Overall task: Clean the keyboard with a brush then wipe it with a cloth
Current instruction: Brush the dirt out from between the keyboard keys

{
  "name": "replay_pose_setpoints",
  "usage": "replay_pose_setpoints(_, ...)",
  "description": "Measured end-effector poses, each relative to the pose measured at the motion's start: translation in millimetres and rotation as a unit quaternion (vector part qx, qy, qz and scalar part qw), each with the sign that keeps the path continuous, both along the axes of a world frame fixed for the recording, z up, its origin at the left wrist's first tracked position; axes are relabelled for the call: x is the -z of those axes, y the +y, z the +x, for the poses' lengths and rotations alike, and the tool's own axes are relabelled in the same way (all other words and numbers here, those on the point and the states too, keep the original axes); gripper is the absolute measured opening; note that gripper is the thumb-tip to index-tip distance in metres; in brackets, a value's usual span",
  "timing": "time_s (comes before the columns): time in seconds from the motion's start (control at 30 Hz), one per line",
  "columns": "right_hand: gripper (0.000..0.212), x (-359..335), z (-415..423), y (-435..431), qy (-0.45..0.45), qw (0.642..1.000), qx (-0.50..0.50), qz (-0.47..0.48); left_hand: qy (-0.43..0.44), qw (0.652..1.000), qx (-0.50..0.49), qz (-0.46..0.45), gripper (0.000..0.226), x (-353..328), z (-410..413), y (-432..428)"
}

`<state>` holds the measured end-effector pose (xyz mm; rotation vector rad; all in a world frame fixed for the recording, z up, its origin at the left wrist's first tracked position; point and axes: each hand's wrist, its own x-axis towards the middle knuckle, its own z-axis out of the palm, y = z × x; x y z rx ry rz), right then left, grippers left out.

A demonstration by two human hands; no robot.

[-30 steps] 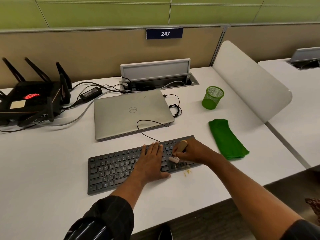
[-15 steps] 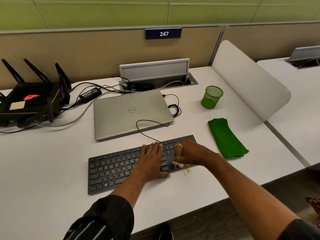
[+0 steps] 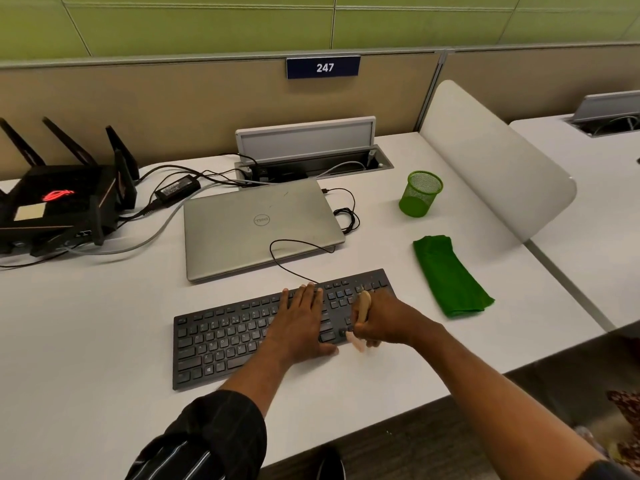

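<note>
**Hands on the keyboard [image 3: 225, 337], brush [image 3: 363, 308] gripped in the right**

Left hand [image 3: 304, 320]: flat, palm down, fingers straight and close together, pressing on the keys right of centre.

Right hand [image 3: 391, 320]: fist curled round the brush. The smooth, rounded pale-wood handle stands out above the knuckles. The light bristles are blurred at the keyboard's near edge, toward its right end. Cannot tell whether they touch keys or table [image 3: 86, 341].

Keyboard: black, matte plastic, low and flat, long rectangle. It lies slightly askew on the smooth white table. A thin black cord loops from its back edge over the laptop [image 3: 259, 226].

Cloth [image 3: 450, 275]: green, soft weave, folded into a long strip. It lies flat on the table to the right of the keyboard, apart from it, with no hand on it.

Around:
- The laptop is closed, with a dull silver lid, and sits just behind the keyboard.
- A round green wire-mesh cup [image 3: 420, 194] stands behind the cloth.
- A black angular router [image 3: 52, 206] with blade-shaped antennas sits at far left.
- A curved white divider panel [image 3: 491, 161] stands on the right.
</note>
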<state>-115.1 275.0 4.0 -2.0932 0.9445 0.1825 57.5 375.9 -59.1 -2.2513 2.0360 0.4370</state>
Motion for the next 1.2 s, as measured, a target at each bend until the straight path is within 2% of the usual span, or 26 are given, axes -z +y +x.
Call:
replay_pose_setpoints(0.1, 0.007, -3, 1, -2, -0.051, 0.998, 0.031, -0.028, -0.001, 1.000, 0.000, -0.001, 0.121, 0, 0, 0)
replay_pose_setpoints(0.2, 0.011, -3, 2, 0, -0.081, 0.995, 0.022, -0.055, 0.001, 1.000, 0.000, 0.000, 0.121, 0, 0, 1)
replay_pose_setpoints(0.3, 0.015, -5, -1, 1, -0.042, 0.999, -0.007, -0.014, 0.000, 1.000, 0.001, 0.001, 0.120, -1, 0, 1)
replay_pose_setpoints(0.4, 0.016, -10, -3, -3, -0.003, 0.999, -0.033, -0.016, 0.000, 1.000, 0.001, 0.004, 0.121, -1, 0, 1)
replay_pose_setpoints(0.47, 0.010, -10, -3, -9, -0.028, 0.999, -0.005, -0.041, -0.001, 1.000, 0.001, 0.006, 0.121, -1, 0, 1)
replay_pose_setpoints(0.57, 0.017, -6, -4, -15, -0.062, 0.995, 0.012, -0.073, 0.000, 1.000, 0.000, 0.008, 0.122, 0, 0, 0)
replay_pose_setpoints(0.77, 0.013, -9, -5, -10, 0.008, 0.999, -0.027, -0.015, -0.003, 1.000, -0.004, 0.010, 0.122, 0, 0, 0)
replay_pose_setpoints(0.83, 0.016, -12, -4, -10, -0.006, 1.000, -0.010, -0.016, -0.002, 1.000, -0.006, 0.007, 0.124, 0, 0, -1)
replay_pose_setpoints(0.93, 0.010, -6, -6, -16, -0.045, 0.997, 0.027, -0.057, -0.005, 1.000, -0.005, 0.007, 0.124, 0, -1, -2)
replay_pose_setpoints(1.07, 0.009, -3, -7, -17, -0.018, 1.000, -0.003, -0.023, -0.008, 1.000, 0.001, 0.011, 0.122, -1, -2, -5)
replay_pose_setpoints(1.13, 0.015, -7, -9, -18, 0.004, 1.000, -0.025, 0.007, -0.010, 1.000, 0.003, 0.008, 0.122, -2, -4, -6)
replay_pose_setpoints(1.2, 0.014, -10, -12, -21, -0.009, 1.000, -0.010, -0.009, -0.010, 1.000, 0.004, 0.006, 0.122, -2, -4, -8)
